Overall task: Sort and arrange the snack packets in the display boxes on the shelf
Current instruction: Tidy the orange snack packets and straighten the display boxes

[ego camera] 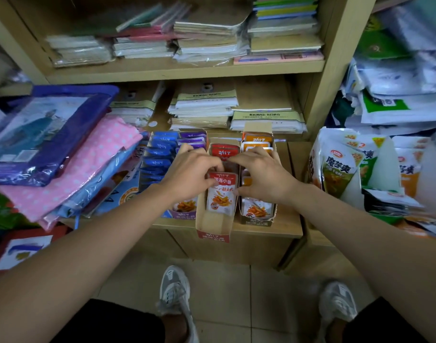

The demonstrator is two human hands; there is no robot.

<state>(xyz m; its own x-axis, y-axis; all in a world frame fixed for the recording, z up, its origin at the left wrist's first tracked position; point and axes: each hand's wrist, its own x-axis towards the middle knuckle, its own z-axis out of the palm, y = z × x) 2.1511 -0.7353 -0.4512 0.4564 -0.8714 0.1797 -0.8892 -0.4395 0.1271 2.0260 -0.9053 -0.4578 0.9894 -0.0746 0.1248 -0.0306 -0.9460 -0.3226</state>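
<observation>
The shelf (285, 219) carries three display boxes side by side under both grips. The red box (213, 227) sits directly beneath them and juts forward so its front overhangs the shelf lip, likely to open its middle for sorting. The blue and purple box (183, 215) lies under and left of the left grip, and the orange box (256, 217) under and right of the right grip; both touch the red box's walls.

Beyond the fingertips stand the rear red packets (223, 151). Nearer the wrists a front red packet (221, 194) stands upright, with a gap between the two groups. The right grip (260, 173) curls its fingers onto the rear red packets, seemingly pinching them to bring them up to the front one. The left grip (187, 174) is curled too, thumb by the front packet's top, but whether it holds anything I cannot tell.

Sideways room is tight, since box walls hem both grips. Free travel runs along the box or upward. The overhanging front looks likely to tip if pressed. Big snack bags (338, 169) crowd well right of the right grip.
</observation>
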